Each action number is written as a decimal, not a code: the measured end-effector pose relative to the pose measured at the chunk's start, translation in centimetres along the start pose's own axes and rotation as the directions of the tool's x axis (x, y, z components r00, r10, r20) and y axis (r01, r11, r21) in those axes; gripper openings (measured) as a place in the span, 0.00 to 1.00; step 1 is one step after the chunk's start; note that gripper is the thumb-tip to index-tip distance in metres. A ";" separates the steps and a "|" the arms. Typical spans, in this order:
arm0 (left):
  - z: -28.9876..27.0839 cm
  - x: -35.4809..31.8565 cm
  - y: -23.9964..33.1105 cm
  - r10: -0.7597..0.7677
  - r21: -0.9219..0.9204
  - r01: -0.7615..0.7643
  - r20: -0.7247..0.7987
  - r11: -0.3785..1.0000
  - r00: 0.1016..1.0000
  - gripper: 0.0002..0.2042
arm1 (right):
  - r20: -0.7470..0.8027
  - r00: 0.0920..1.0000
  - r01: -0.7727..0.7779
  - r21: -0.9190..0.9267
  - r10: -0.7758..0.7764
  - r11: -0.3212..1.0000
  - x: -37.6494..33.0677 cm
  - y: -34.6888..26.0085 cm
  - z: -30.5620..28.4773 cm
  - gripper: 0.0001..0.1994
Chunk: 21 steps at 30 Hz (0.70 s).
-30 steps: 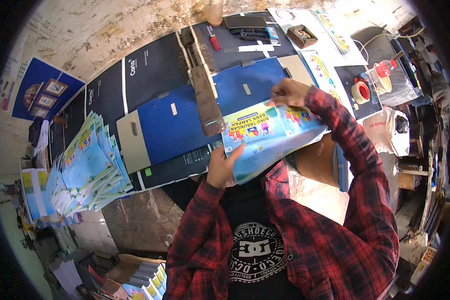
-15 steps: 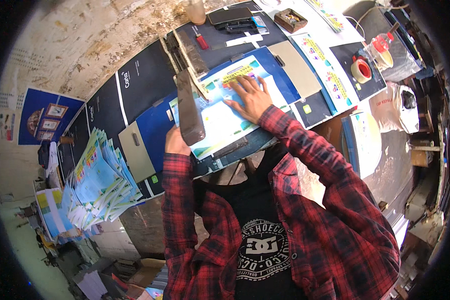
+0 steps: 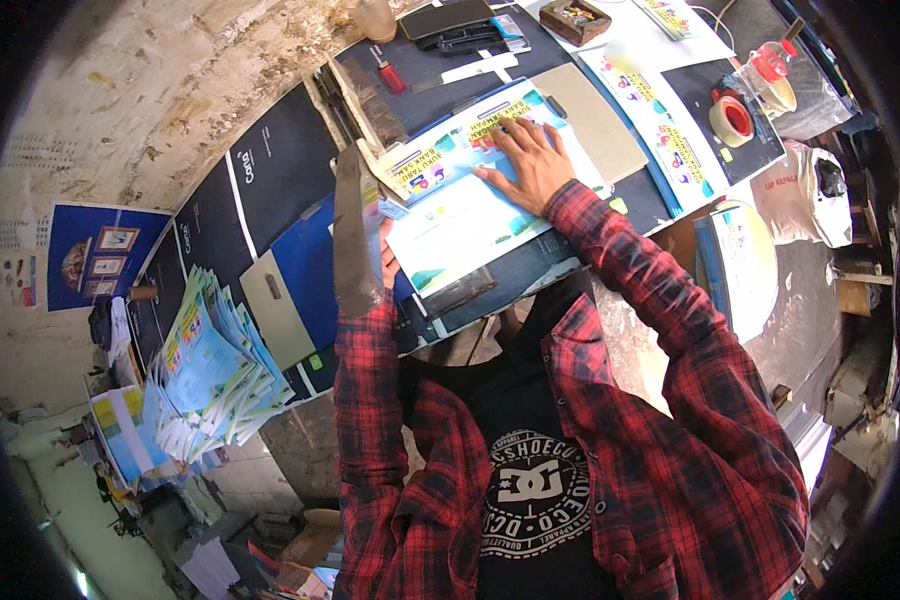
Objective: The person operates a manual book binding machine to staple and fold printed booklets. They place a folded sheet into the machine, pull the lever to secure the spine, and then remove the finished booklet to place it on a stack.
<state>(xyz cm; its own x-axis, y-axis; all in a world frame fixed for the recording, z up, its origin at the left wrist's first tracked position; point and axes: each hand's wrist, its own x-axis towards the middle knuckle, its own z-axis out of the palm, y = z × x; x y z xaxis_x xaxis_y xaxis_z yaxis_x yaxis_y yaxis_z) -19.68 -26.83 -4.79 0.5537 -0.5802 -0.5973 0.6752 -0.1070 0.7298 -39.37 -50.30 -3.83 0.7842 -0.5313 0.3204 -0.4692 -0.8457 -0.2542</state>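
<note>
A colourful printed sheet [image 3: 470, 226], white, blue and yellow, lies on the tabletop in front of me. My right hand [image 3: 532, 165] rests palm down on its upper part with fingers spread. A brown bar-shaped arm [image 3: 358, 240] of a bench device, its upper end beside a long narrow rail [image 3: 358, 108], crosses over the sheet's left edge. Beneath that arm is my left hand [image 3: 389, 255], mostly hidden. Only some fingers show to the right of the arm, by the sheet's left edge; whether they grip it cannot be made out.
A fanned heap of printed sheets [image 3: 215, 365] lies at the left. Further printed covers [image 3: 660, 135] lie at the right, near a tape roll [image 3: 732, 118] and a plastic bottle [image 3: 773, 75]. A red-handled tool [image 3: 390, 75] and a wooden box [image 3: 574, 20] sit along the back.
My left hand has slid rightward under the brown arm, so fingers now show on its other side. The sheet has shifted up and right, uncovering more print; my right hand stays spread on it.
</note>
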 end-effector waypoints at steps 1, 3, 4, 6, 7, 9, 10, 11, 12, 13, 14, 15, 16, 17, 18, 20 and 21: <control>1.3 -0.6 0.4 0.003 0.053 -0.002 -0.026 0.999 1.000 0.18 | 0.001 1.000 -0.011 -0.017 0.011 1.000 -0.2 0.3 -0.1 0.37; -1.7 -0.2 0.1 0.005 -0.037 -0.005 -0.007 0.999 1.000 0.20 | -0.005 1.000 -0.006 -0.020 0.006 1.000 0.2 -1.4 0.0 0.38; -2.8 -0.3 0.7 -0.011 0.017 0.011 -0.028 1.000 1.000 0.21 | 0.021 1.000 -0.020 0.015 0.020 1.000 0.3 -2.4 0.1 0.40; -4.4 -0.2 1.5 -0.045 0.129 0.054 -0.066 0.990 0.997 0.23 | 0.033 0.999 -0.043 0.023 0.042 0.999 0.4 -4.3 0.4 0.42; -5.1 -0.6 1.8 -0.039 0.141 0.049 -0.074 0.989 0.997 0.26 | 0.063 0.995 -0.080 0.005 0.079 0.997 0.6 -5.0 1.0 0.45; -5.5 -0.2 1.8 -0.056 0.180 0.066 -0.064 0.981 0.996 0.25 | 0.064 0.990 -0.124 -0.014 0.124 0.992 0.6 -4.9 1.2 0.47; -5.6 0.4 1.7 -0.067 0.195 0.076 -0.056 0.978 0.996 0.25 | 0.066 0.987 -0.144 -0.029 0.145 0.989 0.6 -4.7 1.4 0.48; -6.1 1.1 1.5 -0.056 0.153 0.055 -0.001 0.987 0.998 0.25 | 0.089 0.985 -0.150 -0.016 0.151 0.988 0.6 -4.5 1.1 0.51; -6.4 1.6 0.8 -0.035 0.166 0.036 -0.008 0.985 0.999 0.25 | 0.077 0.982 -0.173 -0.021 0.174 0.985 0.7 -4.4 0.8 0.52; -5.7 2.4 0.0 -0.058 0.060 0.054 0.064 0.997 0.996 0.24 | 0.080 0.976 -0.200 -0.042 0.203 0.979 0.8 -3.7 0.5 0.52; -6.1 3.5 -0.9 -0.067 -0.049 0.074 0.134 0.996 0.989 0.24 | 0.083 0.971 -0.220 -0.061 0.224 0.974 1.0 -3.1 0.1 0.53; -6.7 4.6 -1.5 -0.034 -0.026 0.038 0.140 0.999 0.990 0.24 | 0.118 0.963 -0.231 -0.100 0.242 0.968 1.2 -2.6 -0.3 0.55; -7.5 5.9 -2.2 -0.002 -0.002 0.002 0.144 1.000 0.990 0.24 | 0.135 0.962 -0.226 -0.102 0.239 0.969 1.3 -2.4 -0.6 0.56; -8.7 6.8 -2.9 0.036 0.034 -0.040 0.109 0.999 0.993 0.25 | 0.136 0.966 -0.210 -0.089 0.220 0.974 1.6 -2.7 -0.6 0.57; -8.4 7.3 -3.0 0.062 0.079 -0.070 0.093 0.994 0.994 0.25 | 0.134 0.965 -0.213 -0.088 0.223 0.973 1.6 -2.4 -0.5 0.58; -7.4 6.2 -2.8 0.044 0.087 -0.052 0.098 0.995 0.994 0.26 | 0.149 0.963 -0.213 -0.096 0.226 0.972 1.4 -2.6 -0.1 0.58; -5.6 4.4 -1.8 0.055 0.126 -0.068 0.102 0.990 0.993 0.27 | 0.156 0.960 -0.220 -0.100 0.234 0.970 1.3 -2.9 0.1 0.59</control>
<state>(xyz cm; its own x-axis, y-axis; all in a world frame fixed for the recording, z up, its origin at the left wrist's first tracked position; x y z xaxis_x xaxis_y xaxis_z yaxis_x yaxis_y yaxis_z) -15.72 -24.61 -10.56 0.5375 -0.6647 -0.5190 0.5690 -0.1683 0.8049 -36.98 -48.55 -2.77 0.7061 -0.7001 0.1058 -0.6685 -0.7084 -0.2262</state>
